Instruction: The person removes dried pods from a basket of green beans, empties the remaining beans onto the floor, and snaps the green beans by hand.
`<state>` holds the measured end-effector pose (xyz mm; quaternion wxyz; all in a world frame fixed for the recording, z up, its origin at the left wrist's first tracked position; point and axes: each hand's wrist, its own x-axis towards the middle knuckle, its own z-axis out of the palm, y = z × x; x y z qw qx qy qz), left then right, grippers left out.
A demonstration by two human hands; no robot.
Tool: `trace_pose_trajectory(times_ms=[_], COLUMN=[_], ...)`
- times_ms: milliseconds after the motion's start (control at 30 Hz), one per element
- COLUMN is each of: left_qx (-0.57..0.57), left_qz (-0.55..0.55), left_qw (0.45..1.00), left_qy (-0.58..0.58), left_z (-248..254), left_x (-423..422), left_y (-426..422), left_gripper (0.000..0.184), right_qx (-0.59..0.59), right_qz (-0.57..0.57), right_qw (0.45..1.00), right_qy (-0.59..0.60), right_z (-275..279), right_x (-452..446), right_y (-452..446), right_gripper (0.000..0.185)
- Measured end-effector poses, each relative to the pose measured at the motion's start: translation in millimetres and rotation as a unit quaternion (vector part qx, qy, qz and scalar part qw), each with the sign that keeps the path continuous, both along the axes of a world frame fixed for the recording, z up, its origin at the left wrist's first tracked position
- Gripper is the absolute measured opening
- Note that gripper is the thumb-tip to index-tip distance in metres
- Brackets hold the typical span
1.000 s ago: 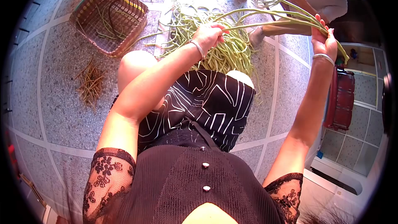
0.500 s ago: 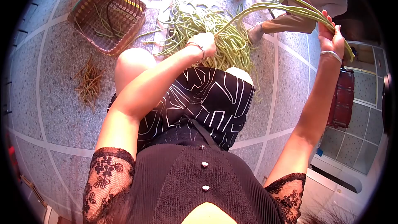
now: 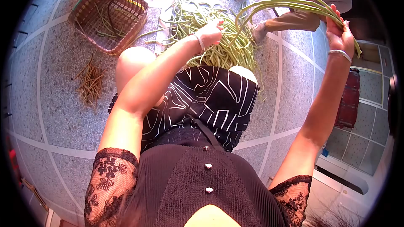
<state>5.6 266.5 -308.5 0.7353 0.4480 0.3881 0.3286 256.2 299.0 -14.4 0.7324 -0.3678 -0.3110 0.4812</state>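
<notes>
My right hand [image 3: 340,38] is raised at the right, its fingers closed around the ends of a bunch of long green beans [image 3: 290,3]. The bunch arches leftward and its free ends droop toward the floor. Above the large pile of long beans [image 3: 235,52], my left hand [image 3: 209,34] is held with its fingers loosely apart and nothing visible in it. The pile lies tangled in front of my knees.
A woven basket [image 3: 136,32] with a few bean strands in it stands at the upper left. Thin brown sticks or stems [image 3: 90,85] lie in a heap below it. Another person [image 3: 290,22] sits at the upper right. A dark red object [image 3: 348,98] is at the far right.
My left hand has let go of the beans and its fingers have spread, moving slightly up. The bunch's free ends now hang loose, while my right hand has shifted slightly right.
</notes>
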Motion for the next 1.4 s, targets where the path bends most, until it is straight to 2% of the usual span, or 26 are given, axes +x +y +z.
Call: trace_pose_trajectory(times_ms=[267,367,467,567,667,867,967,1167,1233,1300,1367,1400], left_qx=[-0.082,-0.067,-0.057,-0.097,-0.097,-0.075,-0.088,-0.115,-0.108,-0.094,-0.098,-0.094], left_qz=[0.013,-0.001,0.026,0.023,0.032,0.011,0.028,0.046,0.040,0.039,0.042,0.048], left_qw=[0.981,0.973,0.971,0.962,0.964,0.958,0.961,0.969,0.972,0.977,0.979,0.979], left_qy=[-0.176,-0.220,-0.232,-0.255,-0.244,-0.276,-0.259,-0.214,-0.207,-0.185,-0.174,-0.173], left_z=[-1.9,-2.0,5.4,15.1,13.4,4.0,4.4,5.7,-1.3,1.4,1.6,-2.7], left_x=[4.3,4.0,5.9,-0.9,-4.4,-3.8,-2.8,-3.7,-3.2,-3.0,-3.0,-3.8], left_y=[-3.2,-4.7,-8.8,-12.8,-15.8,-13.1,-13.0,-14.3,-13.9,-12.5,-12.0,-11.1], left_gripper=[0.070,0.053,0.034,0.024,0.021,0.025,0.026,0.021,0.021,0.021,0.023,0.024], right_qx=[-0.001,0.005,0.016,0.005,-0.004,-0.003,-0.018,-0.016,-0.014,-0.007,-0.023,-0.024], right_qz=[0.041,0.073,0.187,0.026,-0.003,0.008,0.090,0.062,0.086,0.135,-0.063,-0.051], right_qw=[0.999,0.995,0.976,0.999,1.000,0.998,0.992,0.994,0.994,0.985,0.998,0.998], right_qy=[0.033,0.061,0.113,0.034,0.021,0.055,0.089,0.084,0.064,0.110,0.016,0.028], right_z=[4.3,4.0,1.3,6.9,9.4,9.7,12.2,13.1,10.5,7.4,8.7,9.7], right_x=[0.0,0.2,3.9,-7.8,-0.2,42.6,68.5,83.0,90.9,82.6,59.8,67.5], right_y=[3.4,5.0,0.5,6.9,10.4,20.7,22.2,24.4,27.5,19.8,23.8,28.0], right_gripper=[0.038,0.041,0.041,0.042,0.042,0.041,0.034,0.036,0.038,0.040,0.048,0.048])
